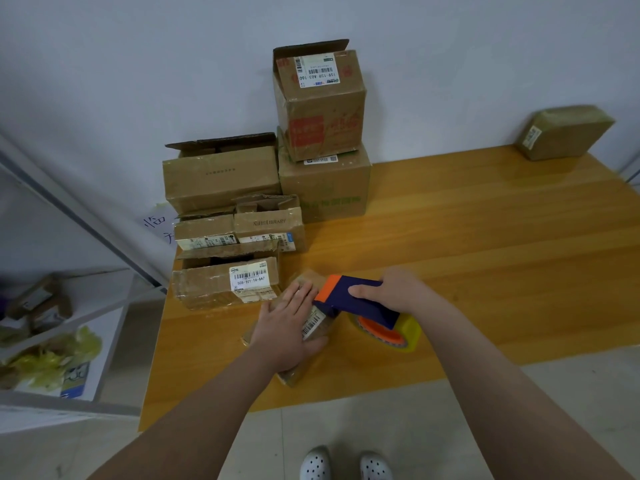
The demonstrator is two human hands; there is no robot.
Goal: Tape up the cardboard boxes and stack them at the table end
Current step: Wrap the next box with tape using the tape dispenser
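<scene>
- The small box (317, 329) lies on the table (485, 237) near its front edge, under the left hand (289, 323).
- The left hand is laid flat on the box top, with the fingers straight and close together and pointing away from the person; much of the box is covered by it.
- The dispenser (360, 299) is gripped by the right hand (398, 289), with the fingers curled round its blue body. Its orange front end is set against the box top, just beside the left fingertips.
- The tape roll (408, 332) hangs on the dispenser, right of the box and just above the table.
- Just behind the box, an open labelled box (225, 282) is seen, touching or nearly touching its far corner.
- Further open boxes (221, 178) are piled behind that, and two boxes are stacked against the wall (322, 98).
- A taped box (564, 133) sits alone at the far right end, well apart.
- A shelf (69, 306) with scraps stands left of the table.
</scene>
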